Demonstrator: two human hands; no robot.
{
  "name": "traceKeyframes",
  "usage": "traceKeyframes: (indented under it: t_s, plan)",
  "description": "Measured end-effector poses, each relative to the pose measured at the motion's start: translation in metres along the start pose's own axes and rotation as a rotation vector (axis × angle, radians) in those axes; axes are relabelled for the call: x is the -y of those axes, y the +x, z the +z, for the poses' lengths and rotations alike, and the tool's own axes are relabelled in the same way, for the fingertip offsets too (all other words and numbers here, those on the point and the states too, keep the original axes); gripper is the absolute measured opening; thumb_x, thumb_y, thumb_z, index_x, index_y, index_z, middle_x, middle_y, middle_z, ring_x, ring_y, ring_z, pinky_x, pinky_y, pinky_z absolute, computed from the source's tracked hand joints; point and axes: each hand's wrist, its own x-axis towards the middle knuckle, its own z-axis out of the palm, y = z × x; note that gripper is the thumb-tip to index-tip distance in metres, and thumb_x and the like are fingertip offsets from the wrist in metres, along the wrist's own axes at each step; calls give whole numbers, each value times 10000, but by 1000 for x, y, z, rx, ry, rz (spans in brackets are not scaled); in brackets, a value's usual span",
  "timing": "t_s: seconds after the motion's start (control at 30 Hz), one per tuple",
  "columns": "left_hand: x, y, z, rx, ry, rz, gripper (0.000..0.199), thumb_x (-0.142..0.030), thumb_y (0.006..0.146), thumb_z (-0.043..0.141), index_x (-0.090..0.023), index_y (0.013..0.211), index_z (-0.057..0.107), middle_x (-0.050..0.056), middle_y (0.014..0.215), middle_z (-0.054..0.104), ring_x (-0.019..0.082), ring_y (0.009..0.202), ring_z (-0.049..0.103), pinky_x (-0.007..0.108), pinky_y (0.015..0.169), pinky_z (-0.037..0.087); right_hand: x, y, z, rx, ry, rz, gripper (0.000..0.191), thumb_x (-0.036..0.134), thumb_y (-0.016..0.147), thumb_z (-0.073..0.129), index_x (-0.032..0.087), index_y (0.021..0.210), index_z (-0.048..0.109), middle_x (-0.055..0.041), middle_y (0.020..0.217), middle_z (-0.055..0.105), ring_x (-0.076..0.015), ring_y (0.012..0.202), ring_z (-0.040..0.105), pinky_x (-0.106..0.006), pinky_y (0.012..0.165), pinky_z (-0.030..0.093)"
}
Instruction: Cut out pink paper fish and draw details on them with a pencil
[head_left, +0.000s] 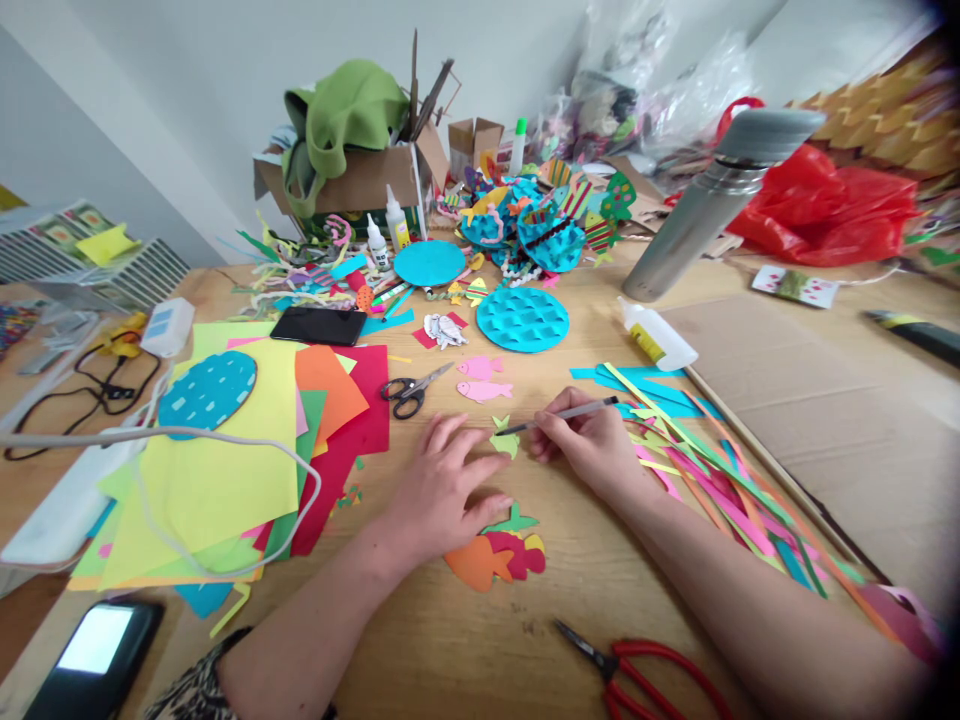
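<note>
My right hand (577, 435) is closed around a grey pen (577, 410), whose tip meets a small light-green paper fish (505, 440) on the table. My left hand (457, 480) lies with fingers spread, just left of that fish and holding nothing. Above it lie two pink paper fish (484, 391). Below, by my left thumb, is a cluster of cut paper fish: an orange one (474, 563), a red one (506, 556) and a green one (516, 520). Black-handled scissors (409, 393) rest beyond my left hand.
Coloured paper sheets (247, 470) and a white cable lie left. Paper strips (742, 480), a glue bottle (656, 335) and cardboard (840, 400) are right. Red-handled scissors (630, 665) lie at the front. A steel flask (697, 215) and blue discs (523, 320) stand further back.
</note>
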Motion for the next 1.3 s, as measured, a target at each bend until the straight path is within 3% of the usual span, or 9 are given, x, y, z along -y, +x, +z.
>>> traceKeyframes:
  t_s: [1.3]
  plan:
    - [0,0,0,-1,-7,1,361,-408,896,642,-227,1207,679,106,1312,568,339,1324,357,596,1117,332,2,0,0,-2,-16,16,322,409,727,755,208,685,507,-23,537,674,-144,439,628,-234,414,523]
